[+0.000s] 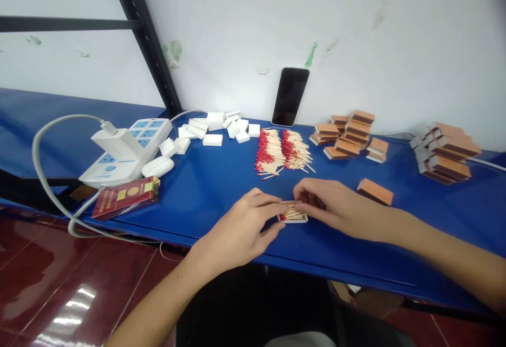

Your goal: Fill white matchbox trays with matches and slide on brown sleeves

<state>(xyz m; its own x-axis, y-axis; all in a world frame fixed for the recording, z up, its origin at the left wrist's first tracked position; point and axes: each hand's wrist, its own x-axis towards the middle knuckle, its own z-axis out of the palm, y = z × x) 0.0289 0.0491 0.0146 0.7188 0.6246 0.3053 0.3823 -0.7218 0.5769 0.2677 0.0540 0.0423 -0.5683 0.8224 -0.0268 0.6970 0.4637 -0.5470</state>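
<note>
A small white matchbox tray (293,220) lies on the blue table, holding matches (292,213) with their red heads to the left. My left hand (249,225) grips the tray's left end between thumb and fingers. At the right end, my right hand (336,207) has its thumb and curled fingers closed on the tray's edge, and its fingertips are partly hidden. Beyond the hands, two piles of loose red-headed matches (292,151) lie side by side. One orange matchbox sleeve (375,191) rests just past my right wrist.
White trays (213,140) are heaped at the back left. Orange matchboxes (348,148) are stacked at the back, and more boxes (446,152) stand far right. A phone (290,96) leans on the wall. A power strip (130,160), white case (158,166) and red packet (126,196) lie left.
</note>
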